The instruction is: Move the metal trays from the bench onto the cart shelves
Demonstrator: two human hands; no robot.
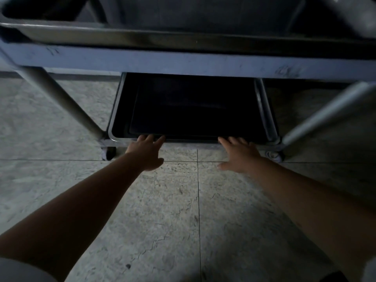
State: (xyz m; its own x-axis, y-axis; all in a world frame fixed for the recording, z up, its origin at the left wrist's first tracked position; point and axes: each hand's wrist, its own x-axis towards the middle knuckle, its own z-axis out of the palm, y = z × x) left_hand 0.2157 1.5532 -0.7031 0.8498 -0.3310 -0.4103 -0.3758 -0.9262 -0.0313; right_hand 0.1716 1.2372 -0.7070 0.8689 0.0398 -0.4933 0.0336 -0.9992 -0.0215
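A dark metal tray [270, 127] lies on the bottom shelf of the cart [183, 64], low near the floor; its inside is in deep shadow. My left hand [147, 153] reaches to the tray's near rim at the left, fingers straight and touching the edge. My right hand [239, 155] lies at the near rim toward the right, fingers spread and straight against it. Another metal tray [142, 37] sits on the shelf above, its shiny rim showing across the top of the view.
Slanted cart legs [61, 100] stand left and right of the lower shelf, with castor wheels [108, 152] at the bottom corners. Pale stone floor tiles [162, 210] spread beneath my arms. The light is dim.
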